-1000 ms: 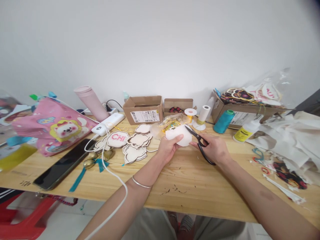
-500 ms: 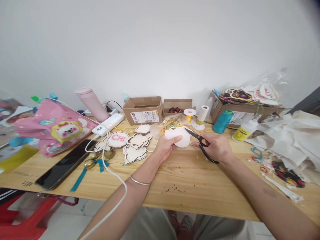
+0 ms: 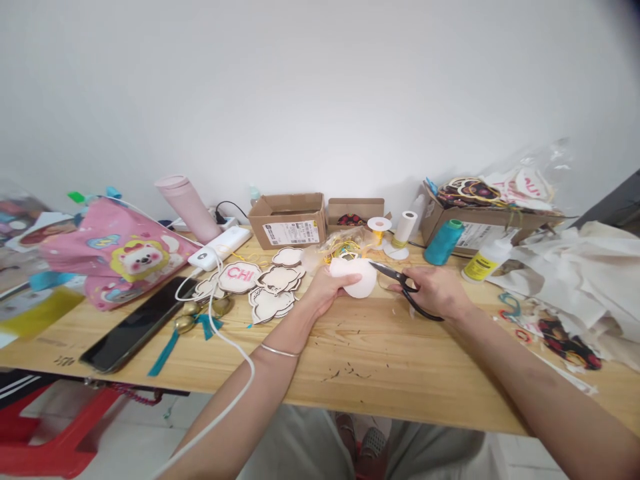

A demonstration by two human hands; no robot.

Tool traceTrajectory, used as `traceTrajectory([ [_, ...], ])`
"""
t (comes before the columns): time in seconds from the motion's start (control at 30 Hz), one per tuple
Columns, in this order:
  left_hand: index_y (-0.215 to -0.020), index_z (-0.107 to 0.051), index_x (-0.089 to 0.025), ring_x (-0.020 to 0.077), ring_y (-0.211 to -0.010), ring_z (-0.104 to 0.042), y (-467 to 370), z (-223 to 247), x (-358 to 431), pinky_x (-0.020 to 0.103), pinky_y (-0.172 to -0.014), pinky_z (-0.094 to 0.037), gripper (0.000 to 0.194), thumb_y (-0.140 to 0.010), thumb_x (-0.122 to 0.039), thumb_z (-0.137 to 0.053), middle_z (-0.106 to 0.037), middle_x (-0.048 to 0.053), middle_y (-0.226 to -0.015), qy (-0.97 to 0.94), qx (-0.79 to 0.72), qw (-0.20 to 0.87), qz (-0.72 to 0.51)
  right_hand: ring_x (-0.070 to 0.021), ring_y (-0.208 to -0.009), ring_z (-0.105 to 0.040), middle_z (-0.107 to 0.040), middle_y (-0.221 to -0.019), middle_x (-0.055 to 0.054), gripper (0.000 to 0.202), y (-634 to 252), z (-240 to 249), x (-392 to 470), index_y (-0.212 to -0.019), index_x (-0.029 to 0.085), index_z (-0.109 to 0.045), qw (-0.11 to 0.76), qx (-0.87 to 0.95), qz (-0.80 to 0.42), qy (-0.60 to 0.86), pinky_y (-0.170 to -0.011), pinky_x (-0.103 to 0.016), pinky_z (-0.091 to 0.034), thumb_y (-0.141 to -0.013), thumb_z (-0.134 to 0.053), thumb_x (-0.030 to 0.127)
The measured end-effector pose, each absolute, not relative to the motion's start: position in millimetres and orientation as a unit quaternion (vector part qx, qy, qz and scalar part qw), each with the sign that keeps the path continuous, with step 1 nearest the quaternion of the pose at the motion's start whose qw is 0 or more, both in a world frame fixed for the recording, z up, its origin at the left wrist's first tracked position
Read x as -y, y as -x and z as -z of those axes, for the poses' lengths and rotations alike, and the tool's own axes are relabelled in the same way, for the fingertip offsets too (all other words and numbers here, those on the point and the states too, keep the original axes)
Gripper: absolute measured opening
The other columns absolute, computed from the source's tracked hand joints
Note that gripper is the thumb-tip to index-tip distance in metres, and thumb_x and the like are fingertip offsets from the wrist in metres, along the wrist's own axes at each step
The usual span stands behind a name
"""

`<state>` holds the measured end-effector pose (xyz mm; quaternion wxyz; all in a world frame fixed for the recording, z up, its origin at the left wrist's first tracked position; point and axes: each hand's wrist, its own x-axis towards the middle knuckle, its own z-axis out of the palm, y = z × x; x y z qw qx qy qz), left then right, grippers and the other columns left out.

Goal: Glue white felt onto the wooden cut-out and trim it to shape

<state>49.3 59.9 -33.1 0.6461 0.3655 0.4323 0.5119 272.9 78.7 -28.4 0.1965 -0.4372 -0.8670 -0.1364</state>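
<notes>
My left hand (image 3: 325, 292) is closed in a pinch on the white piece (image 3: 356, 279), thumb across its face and fingers behind. My right hand (image 3: 436, 291) is curled around the handles of the scissors (image 3: 391, 273), hardly open. Their long axis runs on a slant: the tips point left and a little toward the far edge of the surface (image 3: 360, 357), while the black handles trail toward the near right corner. The blades look nearly together, with the tips at the white piece's right side; I can't tell whether they touch it. The piece is rounded, a bit longer from left to right, its right end dipping toward the near edge. I have both over the middle of the surface, with the cloud shapes (image 3: 273, 303) to the left and the teal spool (image 3: 444, 242) beyond my right hand.
</notes>
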Motion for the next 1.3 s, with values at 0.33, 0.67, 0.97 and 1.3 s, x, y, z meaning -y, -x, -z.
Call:
traceTrajectory([
  [0.33,-0.088,-0.067,-0.014,0.0222,-0.085,-0.061,-50,34,-61,0.035,-0.073,-0.05,0.047,-0.044,-0.022,-0.081,-0.067,0.009,-0.094,-0.392,-0.451,0.64,-0.483,-0.0124,-0.049,-0.051,-0.059,-0.054,-0.001,0.037,-284,28,-79,-0.061,0.019,-0.055,0.174,0.887,0.023,0.428,-0.046,-0.023,-0.026,-0.079,-0.046,0.049],
  [0.67,-0.087,-0.068,-0.015,0.0219,-0.089,-0.06,-54,29,-58,0.033,-0.074,-0.049,0.042,-0.047,-0.02,-0.08,-0.067,0.008,-0.096,-0.385,-0.449,0.637,-0.494,-0.0104,-0.048,-0.044,-0.054,-0.058,0.002,0.039,-289,20,-74,-0.081,0.018,-0.058,0.169,0.882,-0.156,0.412,-0.045,-0.021,-0.031,-0.069,-0.056,0.055],
  [0.97,-0.091,-0.068,-0.012,0.0254,-0.092,-0.06,-60,30,-57,0.035,-0.08,-0.048,0.046,-0.048,-0.022,-0.079,-0.067,0.012,-0.099,-0.398,-0.43,0.637,-0.501,-0.0127,-0.054,-0.05,-0.062,-0.069,-0.003,0.029,-280,25,-68,-0.081,0.018,-0.062,0.207,0.863,-0.106,0.448,-0.048,-0.022,-0.032,-0.072,-0.056,0.046],
  [1.3,-0.087,-0.069,-0.013,0.0234,-0.088,-0.061,-65,33,-58,0.037,-0.082,-0.046,0.04,-0.049,-0.02,-0.078,-0.069,0.008,-0.091,-0.438,-0.45,0.612,-0.48,-0.0153,-0.061,-0.056,-0.065,-0.077,-0.005,0.027,-276,32,-69,-0.085,0.018,-0.063,0.228,0.857,-0.057,0.458,-0.053,-0.024,-0.036,-0.073,-0.056,0.041],
])
